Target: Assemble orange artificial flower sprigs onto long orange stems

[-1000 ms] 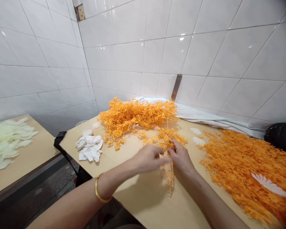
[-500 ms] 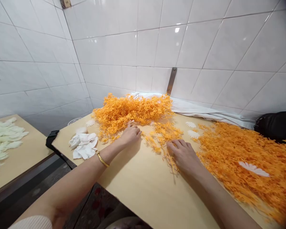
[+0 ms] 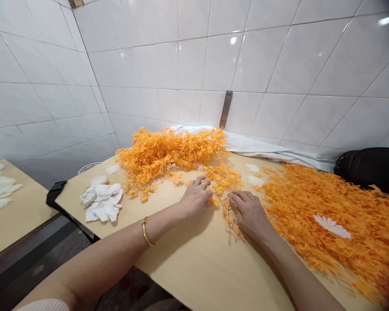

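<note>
Hiding parts of orange sprigs (image 3: 228, 214), left hand (image 3: 196, 198), right hand (image 3: 251, 214)

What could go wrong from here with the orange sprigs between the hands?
Two likely risks:
1. The loose orange sprig lies against the back orange heap, so its thin branches may tangle and tear if pulled.
2. The right hand sits close to the right orange heap and the white daisy-shaped cutouts, so a sideways sweep could disturb them. The left hand has a ring that might also snag strands.
</note>
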Tool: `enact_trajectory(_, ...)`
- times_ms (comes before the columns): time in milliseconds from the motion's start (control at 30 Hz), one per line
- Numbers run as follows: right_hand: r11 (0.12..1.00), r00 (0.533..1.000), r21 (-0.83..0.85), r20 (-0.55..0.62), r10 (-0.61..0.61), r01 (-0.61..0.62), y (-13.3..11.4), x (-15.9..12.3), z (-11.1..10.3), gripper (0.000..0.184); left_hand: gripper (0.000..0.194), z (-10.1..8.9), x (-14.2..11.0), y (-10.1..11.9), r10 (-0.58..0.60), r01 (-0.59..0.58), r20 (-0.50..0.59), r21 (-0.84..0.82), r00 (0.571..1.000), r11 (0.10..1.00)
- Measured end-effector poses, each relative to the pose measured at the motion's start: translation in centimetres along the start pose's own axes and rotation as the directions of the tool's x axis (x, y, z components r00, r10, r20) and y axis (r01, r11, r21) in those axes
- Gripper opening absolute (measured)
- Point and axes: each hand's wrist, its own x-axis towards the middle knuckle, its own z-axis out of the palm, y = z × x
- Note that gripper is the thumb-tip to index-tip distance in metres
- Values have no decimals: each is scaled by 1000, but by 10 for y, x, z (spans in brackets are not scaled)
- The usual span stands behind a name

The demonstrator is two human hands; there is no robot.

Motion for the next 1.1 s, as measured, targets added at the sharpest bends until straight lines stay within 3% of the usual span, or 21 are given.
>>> enact_trajectory(100, 996, 994, 56, -87, -59, 64, -12, 0, -7, 32, 8, 2, 7, -10, -144, 139, -8, -209, 990, 968)
enact_trajectory(233, 978, 984, 118, 29, -179, 174, -24, -1, -9, 23, 14, -31, 24, -22, -359, 305, 22, -577, 933, 757)
enact_trajectory(333, 983, 986, 89, 48, -162, 157, -23, -1, -3, 21, 18, -63, 37, -22, -454, 304, -9, -731, 891, 611)
enact_trajectory(433, 987, 992, 108, -1, -123, 123, -18, -1, 3, 21, 18, -79, 46, -16, -501, 284, 17, -841, 866, 461)
enact_trajectory(533, 960, 997, 275, -65, -31, 48, -16, -1, 3, 23, 17, -72, 48, -8, -499, 355, 172, -886, 849, 300)
enact_trajectory(633, 817, 984, 571, -85, 159, -83, -15, 2, -1, 28, 19, -48, 45, 2, -448, 395, 263, -889, 855, 231)
enact_trajectory(733, 531, 937, 809, 66, 344, -252, -17, 6, -6, 35, 19, -20, 38, 17, -349, 330, 224, -901, 910, 281)
enact_trajectory(867, 165, 890, 937, 223, 398, -308, -18, 8, -6, 31, 23, 4, 22, 38, -103, 159, 121, -800, 987, 578)
enact_trajectory(933, 24, 847, 956, 248, 471, -294, -15, 9, -4, 29, 28, 6, 13, 39, -30, 90, 103, -650, 994, 754)
enact_trajectory(1000, -86, 782, 961, 265, 564, -264, -8, 10, -3, 28, 43, 4, 6, 30, -39, 74, 89, -438, 995, 896)
enact_trajectory(1100, -215, 694, 952, 308, 651, -220, 6, 11, -5, 28, 61, -1, 1, 6, -78, 89, 77, -158, 994, 983)
